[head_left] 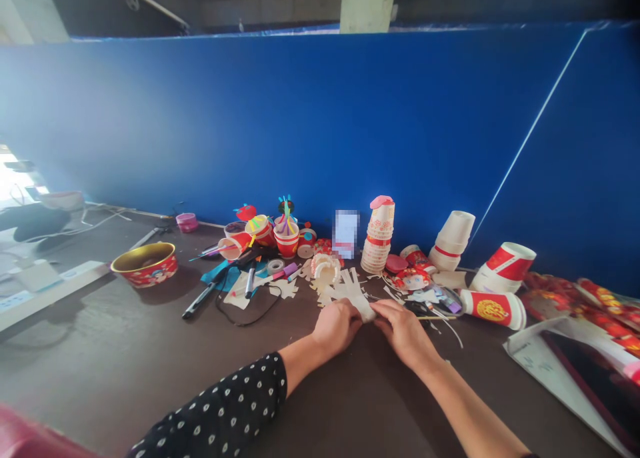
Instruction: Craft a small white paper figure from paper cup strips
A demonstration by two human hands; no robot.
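My left hand [336,326] and my right hand [403,330] meet at the middle of the dark table [150,365]. Both pinch a small white piece of cut paper cup [361,303] held between them, its fringed strips fanning out toward the back. The fingers of each hand are curled around it. White paper scraps [330,286] lie just behind the hands. My left arm wears a black sleeve with white dots.
Stacks of red-and-white paper cups [378,239] stand along the blue wall, others [493,308] lie on their sides at right. A gold and red bowl [145,263] sits at left, with pens, tape and a black cord [240,311] between. Printed sheets [575,365] lie at right.
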